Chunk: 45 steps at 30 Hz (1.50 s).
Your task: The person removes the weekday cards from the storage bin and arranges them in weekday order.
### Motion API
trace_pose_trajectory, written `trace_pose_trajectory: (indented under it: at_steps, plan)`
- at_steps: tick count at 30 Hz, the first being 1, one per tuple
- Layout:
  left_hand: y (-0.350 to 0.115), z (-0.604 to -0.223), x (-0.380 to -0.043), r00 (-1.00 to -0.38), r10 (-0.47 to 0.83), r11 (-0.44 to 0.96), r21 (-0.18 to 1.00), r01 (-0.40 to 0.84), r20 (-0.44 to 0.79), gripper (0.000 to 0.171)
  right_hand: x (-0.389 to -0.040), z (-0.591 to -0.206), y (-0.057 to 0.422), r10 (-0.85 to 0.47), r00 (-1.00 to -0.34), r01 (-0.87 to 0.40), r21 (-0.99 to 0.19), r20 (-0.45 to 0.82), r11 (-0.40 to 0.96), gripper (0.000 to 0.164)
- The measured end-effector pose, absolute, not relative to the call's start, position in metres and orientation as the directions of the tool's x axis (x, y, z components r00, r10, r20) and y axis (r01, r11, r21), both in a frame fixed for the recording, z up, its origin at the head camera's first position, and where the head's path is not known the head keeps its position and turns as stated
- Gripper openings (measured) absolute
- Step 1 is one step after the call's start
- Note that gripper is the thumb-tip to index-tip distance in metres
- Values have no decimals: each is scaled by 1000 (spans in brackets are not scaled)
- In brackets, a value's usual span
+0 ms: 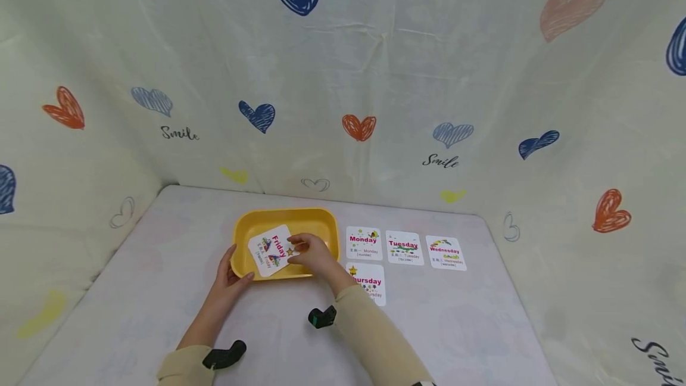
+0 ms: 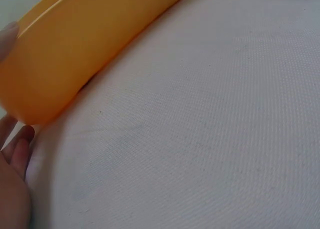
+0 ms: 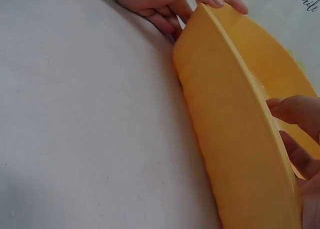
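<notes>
My left hand [image 1: 227, 282] holds the front left corner of a yellow tray [image 1: 316, 214], with the thumb by the near rim and fingers along the left side. The left wrist view shows the tray's outer wall [image 2: 75, 49] and parts of that hand. Over the tray, my right hand [image 1: 316, 255] pinches the right edge of a white flashcard reading "Friday" [image 1: 270, 250]. The card is turned at an angle and looks slightly raised. In the right wrist view, the right hand's fingers [image 3: 300, 114] reach over the rim; the card is hidden there.
Right of the tray lie flashcards reading Monday [image 1: 364, 243], Tuesday [image 1: 404, 248] and Wednesday [image 1: 446, 253] in a row. Below Monday is the Thursday card [image 1: 375, 285], partly covered by the right forearm. A heart-printed curtain [image 1: 386, 76] rises behind the white table [image 1: 289, 344].
</notes>
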<state>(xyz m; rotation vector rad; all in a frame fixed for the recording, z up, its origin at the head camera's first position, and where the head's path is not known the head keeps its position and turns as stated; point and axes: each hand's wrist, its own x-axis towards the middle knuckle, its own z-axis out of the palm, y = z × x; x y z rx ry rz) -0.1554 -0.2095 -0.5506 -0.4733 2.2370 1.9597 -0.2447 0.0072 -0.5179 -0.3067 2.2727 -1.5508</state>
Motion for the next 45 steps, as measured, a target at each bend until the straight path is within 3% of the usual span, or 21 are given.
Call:
trace_pose_trajectory:
  at_steps: [13,45]
  plan:
    - [-208,-554,-154,-954,-155,127,952,-278,-258,92,-248,-525,5,-323,-928,34,-903,-188,428,38]
    - [-208,-552,-154,-948,-141,137,943,-304,-286,93,-244,-520,0,-404,-880,32,-880,-249,473,43]
